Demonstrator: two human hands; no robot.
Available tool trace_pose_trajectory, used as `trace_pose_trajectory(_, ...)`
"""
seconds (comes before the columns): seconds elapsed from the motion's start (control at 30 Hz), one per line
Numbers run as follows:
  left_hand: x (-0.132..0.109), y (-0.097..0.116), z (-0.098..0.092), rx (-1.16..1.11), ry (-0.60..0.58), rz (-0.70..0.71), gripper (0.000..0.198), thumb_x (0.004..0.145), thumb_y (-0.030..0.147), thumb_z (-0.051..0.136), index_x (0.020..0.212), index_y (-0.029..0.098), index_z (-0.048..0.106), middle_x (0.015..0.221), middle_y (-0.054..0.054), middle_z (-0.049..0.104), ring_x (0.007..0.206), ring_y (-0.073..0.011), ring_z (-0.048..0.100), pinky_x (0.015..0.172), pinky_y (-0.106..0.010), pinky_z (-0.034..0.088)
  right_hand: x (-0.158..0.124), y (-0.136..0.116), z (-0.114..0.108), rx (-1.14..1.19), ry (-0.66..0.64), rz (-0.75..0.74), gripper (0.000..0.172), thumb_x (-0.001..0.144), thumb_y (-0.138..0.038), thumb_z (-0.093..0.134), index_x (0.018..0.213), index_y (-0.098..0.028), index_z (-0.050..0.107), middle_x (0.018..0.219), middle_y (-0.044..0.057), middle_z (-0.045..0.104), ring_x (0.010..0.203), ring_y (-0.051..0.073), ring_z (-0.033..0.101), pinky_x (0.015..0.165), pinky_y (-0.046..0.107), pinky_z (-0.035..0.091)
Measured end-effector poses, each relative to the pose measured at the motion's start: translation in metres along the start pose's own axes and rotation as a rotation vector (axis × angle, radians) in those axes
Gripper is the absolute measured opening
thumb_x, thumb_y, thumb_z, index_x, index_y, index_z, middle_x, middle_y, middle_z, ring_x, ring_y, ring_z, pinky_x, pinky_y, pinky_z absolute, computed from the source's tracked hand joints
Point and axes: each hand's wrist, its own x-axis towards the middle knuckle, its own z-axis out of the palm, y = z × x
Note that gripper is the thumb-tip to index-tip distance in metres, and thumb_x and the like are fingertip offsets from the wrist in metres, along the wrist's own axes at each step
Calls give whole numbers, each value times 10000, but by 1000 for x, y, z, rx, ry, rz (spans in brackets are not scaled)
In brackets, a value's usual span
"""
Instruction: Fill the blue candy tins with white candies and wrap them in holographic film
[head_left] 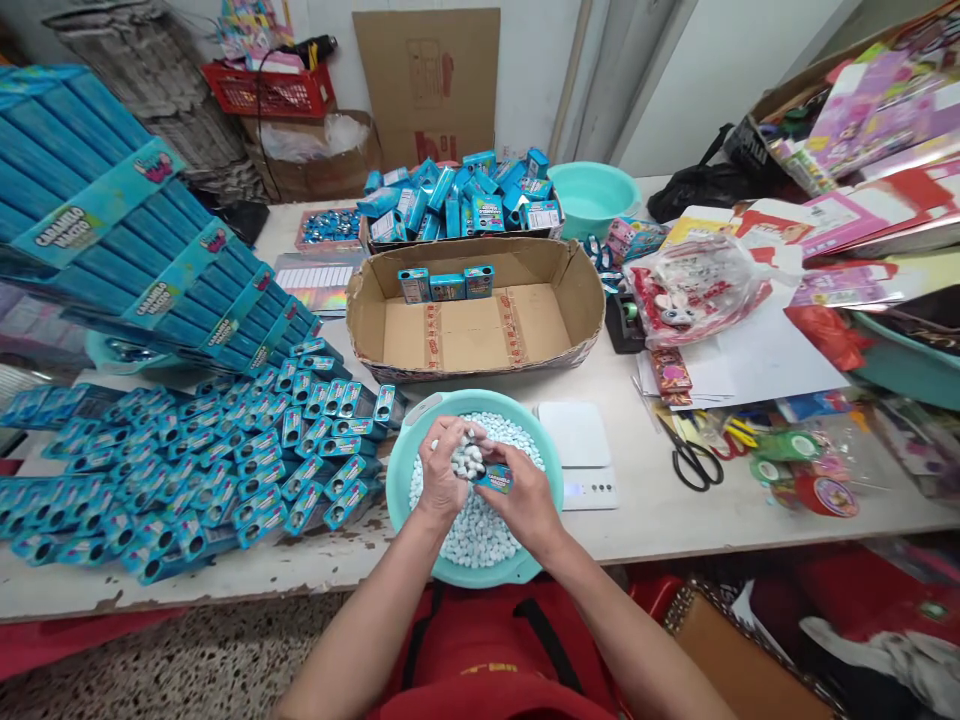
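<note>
A teal bowl (401, 455) full of small white candies (480, 535) sits at the table's near edge. Over it, my left hand (444, 470) is cupped around a handful of white candies (469, 460). My right hand (521, 498) grips a small blue box (495, 478) right beside that handful. Left of the bowl lies a heap of open small blue boxes (225, 460). Behind the bowl stands a shallow cardboard tray (585, 300) with three blue boxes (447, 284) upright at its back wall.
A white scale (581, 450) sits right of the bowl. Black scissors (694, 460), tape rolls (795, 445), a toy bag (697, 290) lie further right. Stacked flat blue cartons (112, 230) lean at left. Behind the tray: a box of filled blue boxes (465, 200), a teal basin (592, 195).
</note>
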Motion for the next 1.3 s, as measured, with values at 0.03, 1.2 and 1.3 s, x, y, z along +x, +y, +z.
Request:
trace_pose_trajectory(0.03,0,0,-1,2,-4,15,191,722,337,605,707,170,512,684,-3,607,618,-135,602,629,-277,497,0,-2,0,5,-1,2,502,673,-89,648,1138,-225,520,1060,54,651,959,218,621,848,395,506)
trace_pose_trajectory(1.2,5,-4,10,133,40,4,392,758,458,624,592,170,417,488,64,422,375,-28,346,359,-159,233,4,0,-3,44,70,54,490,632,-107,688,1091,-217,556,948,37,688,917,210,650,832,380,518)
trace_pose_trajectory(1.3,1,-7,13,165,34,-11,383,754,450,629,588,170,426,487,61,428,375,-32,344,362,-165,238,4,0,-2,31,69,43,496,644,-92,664,1106,-231,551,967,34,683,936,214,641,838,380,515)
